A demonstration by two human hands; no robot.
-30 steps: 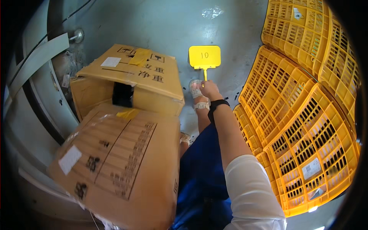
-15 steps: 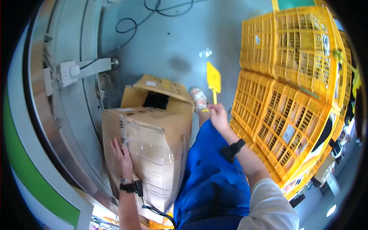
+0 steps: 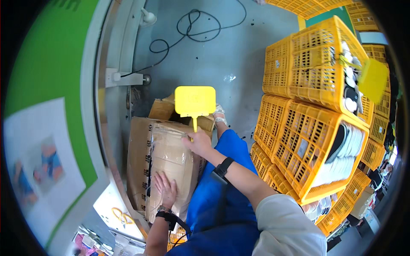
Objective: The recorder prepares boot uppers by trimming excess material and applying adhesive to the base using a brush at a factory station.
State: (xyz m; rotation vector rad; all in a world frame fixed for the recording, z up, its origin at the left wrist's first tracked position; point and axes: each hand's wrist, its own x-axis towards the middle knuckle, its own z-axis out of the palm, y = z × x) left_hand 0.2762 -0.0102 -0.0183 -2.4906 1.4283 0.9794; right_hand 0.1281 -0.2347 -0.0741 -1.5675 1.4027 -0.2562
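My right hand point(image 3: 200, 143) is closed on the narrow stem of a yellow plastic tag point(image 3: 195, 100), a flat plate with rounded corners. The tag stands up beyond my fingers and overlaps the far end of a large taped cardboard box point(image 3: 168, 145). With fingers spread, my left hand point(image 3: 165, 189) lies flat on the near part of the box's top, holding nothing. Behind the tag, a raised flap point(image 3: 162, 108) of the box shows beside a dark opening.
Yellow plastic crates point(image 3: 290, 147) are stacked along the right, some holding pale and black flat pieces. Another yellow tag point(image 3: 373, 81) hangs at an upper crate. A black cable point(image 3: 188, 32) lies coiled on the floor. A green-and-white panel point(image 3: 79, 111) rises at left.
My right hand has moved left with the tag, from beside the box to over its far end, and the tag now faces me broadside. My left hand has slid nearer along the box.
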